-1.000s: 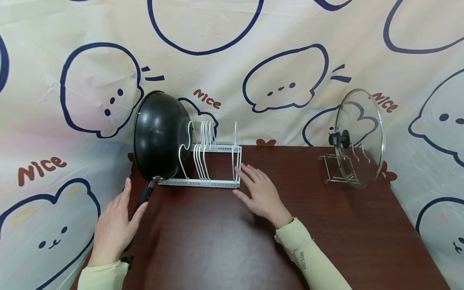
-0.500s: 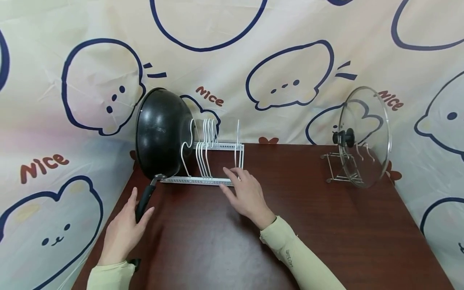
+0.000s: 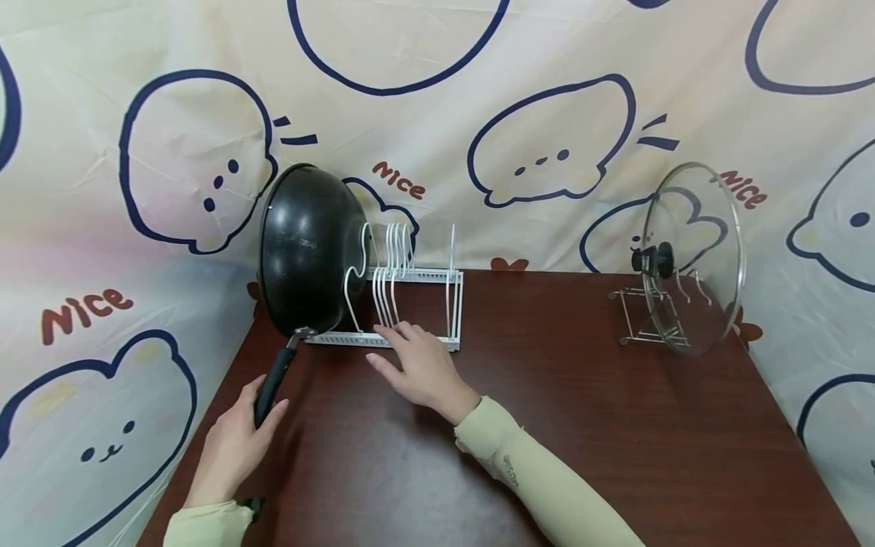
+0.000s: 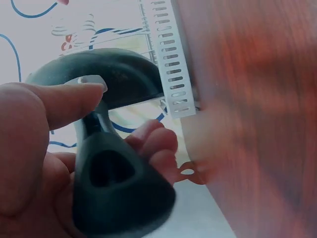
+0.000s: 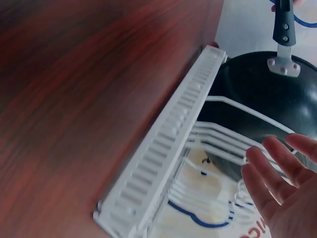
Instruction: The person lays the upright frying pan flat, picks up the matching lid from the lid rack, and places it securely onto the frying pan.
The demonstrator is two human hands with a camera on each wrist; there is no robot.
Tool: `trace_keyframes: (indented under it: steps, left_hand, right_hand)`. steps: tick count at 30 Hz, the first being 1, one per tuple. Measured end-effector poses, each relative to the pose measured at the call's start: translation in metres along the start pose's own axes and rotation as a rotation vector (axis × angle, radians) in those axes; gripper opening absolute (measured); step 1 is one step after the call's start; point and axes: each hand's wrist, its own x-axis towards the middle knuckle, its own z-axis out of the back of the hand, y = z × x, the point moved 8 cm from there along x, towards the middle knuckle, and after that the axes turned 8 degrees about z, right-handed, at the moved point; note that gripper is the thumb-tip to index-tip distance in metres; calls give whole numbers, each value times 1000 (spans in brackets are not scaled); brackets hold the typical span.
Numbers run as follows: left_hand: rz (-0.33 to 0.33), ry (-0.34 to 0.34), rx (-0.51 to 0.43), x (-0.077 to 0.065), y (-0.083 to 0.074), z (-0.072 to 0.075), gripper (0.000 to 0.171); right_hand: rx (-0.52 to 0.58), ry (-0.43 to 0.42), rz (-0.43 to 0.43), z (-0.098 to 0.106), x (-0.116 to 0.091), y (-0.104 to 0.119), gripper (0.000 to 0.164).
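Observation:
A black wok (image 3: 307,243) stands on its side at the left end of a white slotted pan rack (image 3: 383,341), its base against the rack's wire dividers (image 3: 388,292). Its black handle (image 3: 275,380) slopes down toward me. My left hand (image 3: 229,448) loosely holds that handle; in the left wrist view the fingers (image 4: 161,148) curl behind it and the thumb stretches along the other side. With fingers spread, my right hand (image 3: 425,371) is at the rack's front rail, by the middle dividers. Whether its fingertips touch the rack I cannot tell.
A glass lid (image 3: 711,304) with a black knob stands upright in a small wire stand (image 3: 632,334) at the table's back right. The brown table (image 3: 581,425) meets a cartoon-printed cloth (image 3: 533,45) behind and at both sides.
My right hand has slid left along the rack's front, from its right end to the middle dividers. My left hand has shifted slightly down the handle. The wok stays on the rack.

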Motion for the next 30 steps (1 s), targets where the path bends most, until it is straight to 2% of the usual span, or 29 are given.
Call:
trace_keyframes:
  steps: [6,13,17,22,25,30]
  left_hand:
    - [5,64,-63,2,7,-4,58]
    - [9,140,-228,5,16,-13,46]
    - [9,193,-359,6,20,-18,50]
    - [13,325,-569,3,25,-26,53]
    - [25,365,-620,2,28,-28,53]
    - [34,364,-636,0,34,-29,56]
  right_hand:
    - [85,53,-24,-13,15,9,52]
    - [235,90,-43,-29,31,16,50]
    - [420,107,-81,-38,38,17,50]
    - [652,124,-163,-52,44,17,48]
    - [770,139,-210,-62,47,20,44]
    - [1001,164,-278,-79,57,33,42]
